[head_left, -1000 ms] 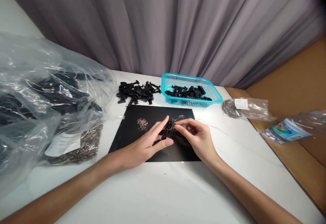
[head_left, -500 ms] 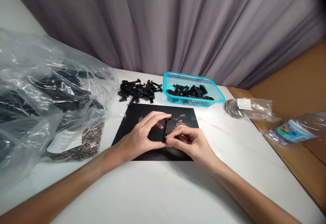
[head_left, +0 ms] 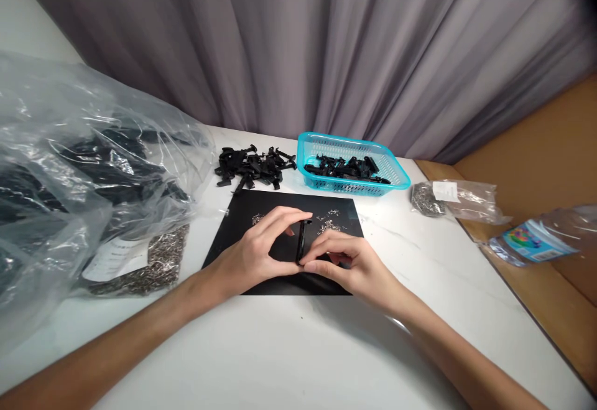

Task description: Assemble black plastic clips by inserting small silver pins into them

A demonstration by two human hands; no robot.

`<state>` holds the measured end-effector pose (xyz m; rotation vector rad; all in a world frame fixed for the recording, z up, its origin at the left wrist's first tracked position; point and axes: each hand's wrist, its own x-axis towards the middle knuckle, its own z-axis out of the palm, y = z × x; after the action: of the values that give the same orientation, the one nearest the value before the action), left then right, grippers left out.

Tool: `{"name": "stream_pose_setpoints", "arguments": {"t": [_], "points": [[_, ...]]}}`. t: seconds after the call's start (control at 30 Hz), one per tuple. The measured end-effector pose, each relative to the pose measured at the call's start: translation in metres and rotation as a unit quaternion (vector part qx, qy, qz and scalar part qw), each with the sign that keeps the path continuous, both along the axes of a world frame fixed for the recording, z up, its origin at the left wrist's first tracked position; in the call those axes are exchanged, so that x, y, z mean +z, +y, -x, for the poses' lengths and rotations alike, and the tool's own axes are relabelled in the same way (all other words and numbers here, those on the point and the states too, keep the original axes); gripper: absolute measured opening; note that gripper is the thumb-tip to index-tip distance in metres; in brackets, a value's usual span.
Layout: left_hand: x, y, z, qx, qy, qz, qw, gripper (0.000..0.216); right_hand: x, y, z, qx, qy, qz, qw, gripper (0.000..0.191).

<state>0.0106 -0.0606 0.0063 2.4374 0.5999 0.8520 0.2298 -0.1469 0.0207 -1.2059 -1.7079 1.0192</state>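
A slim black plastic part (head_left: 302, 240) is held on end, lengthwise away from me, above a black mat (head_left: 275, 201). My left hand (head_left: 261, 245) grips it between the forefinger at its far end and the thumb at its near end. The thumb and forefinger of my right hand (head_left: 342, 257) are pinched at the near end of the part; whether something tiny sits between those fingertips is hidden. Small metal pins (head_left: 330, 228) lie in a loose heap on the mat beyond my right hand. A smaller heap of pins (head_left: 257, 218) shows behind my left hand.
Behind the mat are a pile of black parts (head_left: 254, 167) and a blue basket (head_left: 401, 180) holding more. Large clear bags (head_left: 116, 155) and a bag of metal pins (head_left: 161, 260) stand at left. At right lie a smaller bag (head_left: 426, 198) and a plastic bottle (head_left: 536, 239).
My right fingertips have shifted slightly toward the near end of the black part, and the part has turned a little. My left hand keeps its grip.
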Motion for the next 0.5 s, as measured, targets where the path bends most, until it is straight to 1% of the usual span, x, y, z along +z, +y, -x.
{"name": "stream_pose_setpoints", "arguments": {"t": [0.1, 0.2, 0.33, 0.43, 0.5], "points": [[-0.0035, -0.0006, -0.0009, -0.008, -0.008, -0.016, 1.000, 0.065, 0.0003, 0.0001, -0.0025, 0.021, -0.034, -0.028, 0.999, 0.018], [-0.0071, -0.0015, -0.0019, -0.017, -0.013, -0.044, 0.999, 0.067, -0.0011, 0.0003, -0.0027, 0.019, -0.063, -0.037, 0.997, 0.018], [-0.0052, -0.0035, -0.0020, -0.021, -0.017, -0.109, 0.994, 0.064, -0.0045, 0.0002, -0.0008, -0.024, -0.078, -0.004, 0.997, 0.014], [-0.0006, -0.0045, -0.0018, -0.016, -0.009, -0.158, 0.987, 0.062, -0.0071, -0.0005, 0.0006, -0.053, -0.077, 0.030, 0.995, 0.020], [0.0011, -0.0045, -0.0020, -0.017, -0.005, -0.177, 0.984, 0.060, -0.0091, -0.0013, 0.0019, -0.052, -0.080, 0.038, 0.995, 0.022]]}}
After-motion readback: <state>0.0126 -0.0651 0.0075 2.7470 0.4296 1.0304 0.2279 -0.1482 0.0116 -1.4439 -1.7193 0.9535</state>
